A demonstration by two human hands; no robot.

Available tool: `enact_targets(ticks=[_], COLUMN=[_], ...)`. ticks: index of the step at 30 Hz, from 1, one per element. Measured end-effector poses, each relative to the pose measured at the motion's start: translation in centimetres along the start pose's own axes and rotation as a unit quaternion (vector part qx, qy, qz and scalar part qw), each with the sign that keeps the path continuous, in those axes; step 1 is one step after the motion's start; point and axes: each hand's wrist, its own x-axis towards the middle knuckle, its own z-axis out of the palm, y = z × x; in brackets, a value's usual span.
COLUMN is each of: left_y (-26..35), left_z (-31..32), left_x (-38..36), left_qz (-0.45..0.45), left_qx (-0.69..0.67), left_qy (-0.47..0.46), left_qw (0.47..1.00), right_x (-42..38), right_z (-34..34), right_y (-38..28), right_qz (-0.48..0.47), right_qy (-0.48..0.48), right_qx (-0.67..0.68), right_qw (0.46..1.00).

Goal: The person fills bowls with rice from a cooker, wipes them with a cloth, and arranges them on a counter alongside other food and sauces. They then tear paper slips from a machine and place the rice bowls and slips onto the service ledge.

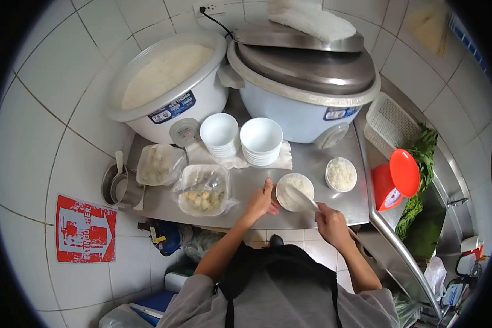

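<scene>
My right hand is closed round the handle of a white rice paddle, whose blade rests on the rice in a white bowl. Just left of that bowl is my left hand, fingers apart and holding nothing; whether it touches the rim I cannot tell. A second bowl of rice stands to the right. Behind, two stacks of empty white bowls sit on a white cloth.
An open rice cooker and a lidded one stand at the back. Two plastic-lined containers and a metal pot are on the left. A red scale, white basket and leafy greens lie right.
</scene>
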Motion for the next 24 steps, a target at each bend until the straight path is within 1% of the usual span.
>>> enact_targets(ticks=[1,2,3,4,5,6,7,8,9,10,12,13,15,16,18,19,20,21,22,23,24], left_y=[0.6,1.2,2.3,3.5,5.8,6.5,7.2,8.0,9.2,9.5,9.5,9.2,8.6,9.5,11.1,10.8,10.2,10.0,11.6,12.9,14.5], left_z=[-0.6,-1.3,-2.2,-3.1,-3.7,-4.3,-5.0,-5.8,-6.3,-6.7,-7.3,-7.7,-8.3,-8.3,-8.6,-8.6,-8.2,-8.6,-9.6,-10.7,-12.1], left_x=[-0.4,-0.8,-1.0,-1.6,-2.2,-1.4,-0.3,0.4,0.4,0.6,1.0,1.5,2.4,1.4,-0.4,-0.3,-0.2,-0.2,-1.5,-3.4,-5.3], left_qz=[0.000,0.004,0.098,0.189,0.224,0.227,0.227,0.229,0.180,0.188,0.176,0.180,0.259,0.261,0.241,0.244,0.253,0.246,0.252,0.301,0.344], left_qx=[0.017,0.014,0.041,0.067,0.060,0.058,0.055,0.053,0.071,0.069,0.157,0.152,0.293,0.289,0.241,0.241,0.010,-0.221,-0.220,-0.351,-0.470], left_qy=[0.003,0.006,0.097,0.187,0.216,0.217,0.208,0.200,0.150,0.156,0.125,0.131,0.189,0.193,0.157,0.160,0.077,-0.013,-0.012,-0.073,-0.133], left_qw=[1.000,1.000,0.990,0.962,0.948,0.948,0.950,0.951,0.969,0.967,0.964,0.963,0.901,0.901,0.927,0.926,0.964,0.944,0.942,0.884,0.802], right_x=[1.0,2.3,4.2,6.2,8.7,10.8,12.6,14.7,16.2,16.5,16.6,16.7,17.0,17.0,16.8,16.6,16.3,16.1,16.4,17.0,17.9], right_z=[-0.7,-1.3,-1.8,-2.0,-1.4,-0.6,0.9,2.9,4.1,4.3,4.3,4.0,3.3,2.9,2.4,2.3,2.2,2.3,2.1,2.0,1.6], right_y=[-0.8,-1.8,-3.1,-4.4,-5.8,-6.7,-6.2,-5.4,-5.5,-6.0,-6.3,-6.9,-8.6,-9.7,-12.3,-13.4,-14.5,-16.2,-18.1,-20.1,-22.2], right_qz=[0.022,0.017,-0.005,-0.025,-0.009,0.007,0.001,-0.077,-0.156,-0.166,-0.121,-0.124,-0.120,-0.109,-0.120,-0.120,-0.120,-0.119,-0.124,-0.174,-0.224], right_qy=[0.018,0.017,0.041,0.063,0.062,0.060,0.062,0.068,0.073,0.075,0.069,0.079,0.091,0.107,0.127,0.127,0.126,0.106,0.108,0.074,0.040], right_qx=[0.032,0.030,0.036,0.043,0.069,0.095,0.094,0.093,0.092,0.092,0.045,0.074,0.076,0.081,0.078,0.109,0.138,0.194,0.194,0.234,0.274], right_qw=[0.999,0.999,0.999,0.997,0.996,0.994,0.994,0.990,0.981,0.979,0.989,0.986,0.986,0.985,0.981,0.979,0.975,0.968,0.967,0.954,0.935])
